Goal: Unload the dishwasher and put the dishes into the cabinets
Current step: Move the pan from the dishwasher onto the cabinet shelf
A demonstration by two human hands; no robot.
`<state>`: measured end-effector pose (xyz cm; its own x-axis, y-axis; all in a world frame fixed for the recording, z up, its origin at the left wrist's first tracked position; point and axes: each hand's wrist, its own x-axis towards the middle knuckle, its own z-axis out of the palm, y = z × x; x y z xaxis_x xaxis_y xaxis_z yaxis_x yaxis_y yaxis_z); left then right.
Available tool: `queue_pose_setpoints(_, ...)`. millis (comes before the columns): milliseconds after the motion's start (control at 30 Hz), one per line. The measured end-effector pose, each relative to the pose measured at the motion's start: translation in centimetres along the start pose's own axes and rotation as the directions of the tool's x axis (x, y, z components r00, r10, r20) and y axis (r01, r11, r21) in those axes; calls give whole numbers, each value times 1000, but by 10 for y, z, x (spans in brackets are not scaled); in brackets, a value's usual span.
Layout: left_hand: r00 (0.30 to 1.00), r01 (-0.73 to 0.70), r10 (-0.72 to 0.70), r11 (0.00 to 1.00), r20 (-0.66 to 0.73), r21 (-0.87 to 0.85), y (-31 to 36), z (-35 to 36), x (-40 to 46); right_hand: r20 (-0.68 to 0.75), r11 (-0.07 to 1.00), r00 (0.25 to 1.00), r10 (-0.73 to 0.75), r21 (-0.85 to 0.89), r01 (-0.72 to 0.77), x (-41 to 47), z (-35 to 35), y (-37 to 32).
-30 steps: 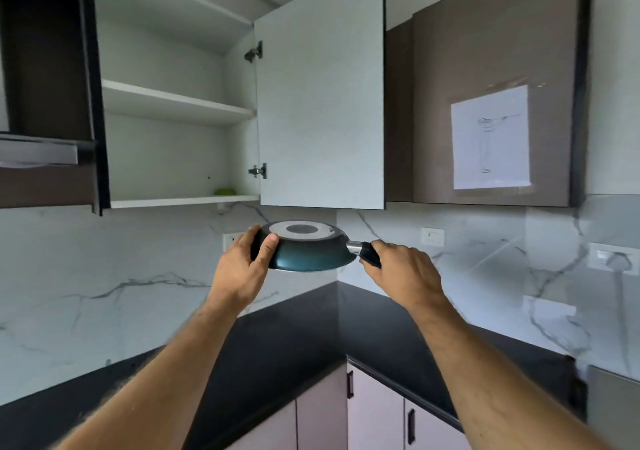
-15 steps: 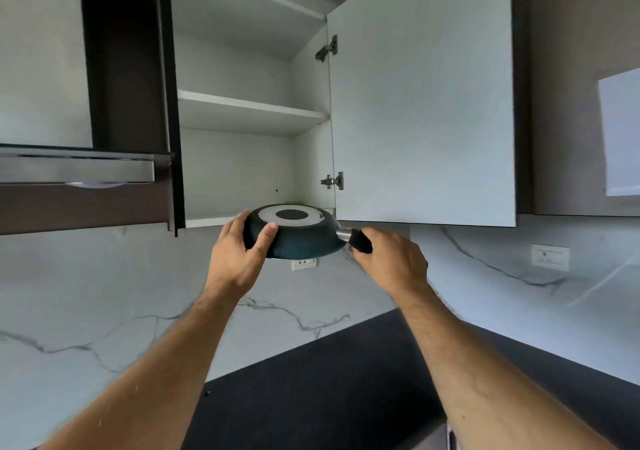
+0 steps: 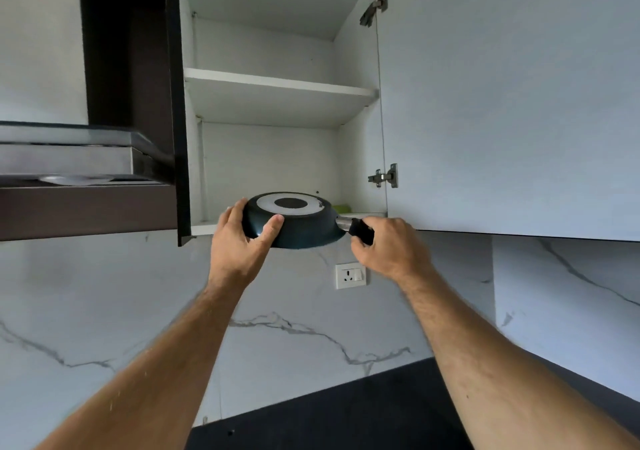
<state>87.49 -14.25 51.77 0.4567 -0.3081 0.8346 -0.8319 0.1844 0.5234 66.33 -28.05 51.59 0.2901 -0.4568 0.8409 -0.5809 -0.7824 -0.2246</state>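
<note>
The left hand (image 3: 239, 245) cups the rim of the frying pan (image 3: 294, 222): its fingers (image 3: 230, 215) curl over the far edge and the thumb presses the dark side wall. The pan is held upside down, pale base ring upward, right between the two hands and level with the front lip of the bottom shelf (image 3: 204, 228) of the open cabinet (image 3: 277, 89). Just past the pan, toward the right-hand fingers, a small green thing (image 3: 341, 208) lies on that shelf; what it is cannot be told. The right hand (image 3: 388, 248) is closed around the black handle (image 3: 362, 231).

By my reading, this pan is at the last stage of being put away: it is raised to the shelf but not yet resting on it. The shelves show no other dishes, and the dishwasher is out of view, so how much is left to unload cannot be judged.

Compared with half a second ago, the cabinet looms larger and more central, the pan sits higher against the shelf opening, and both grips are unchanged.
</note>
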Motion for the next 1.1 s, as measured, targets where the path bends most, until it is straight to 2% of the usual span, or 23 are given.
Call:
queue_pose_setpoints(100, 1000, 11, -11, 999, -8, 43, -10, 22, 24, -3, 999, 999, -47, 13, 47, 39, 22, 19)
queue_pose_setpoints(233, 999, 42, -40, 996, -26, 80, -21, 39, 55, 24, 999, 999, -37, 40, 36, 87, 40, 26)
queue_pose_setpoints(467, 991, 36, -62, 977, 119, 210, -45, 51, 96, 83, 979, 997, 2, 203, -19, 137, 78, 28)
queue_pose_setpoints(667, 977, 132, -174, 949, 126, 286, -67, 50, 128, 171, 967, 985, 24, 247, -66, 171, 117, 19)
queue_pose_setpoints(900, 929, 291, -357, 867, 96, 405, -88, 58, 187, 260, 960, 965, 45, 256, -113, 203, 167, 3)
queue_pose_setpoints(1100, 866, 371, -491, 754, 91, 542, -105, 60, 210, 428, 973, 902, -45, 225, -58, 228, 203, -10)
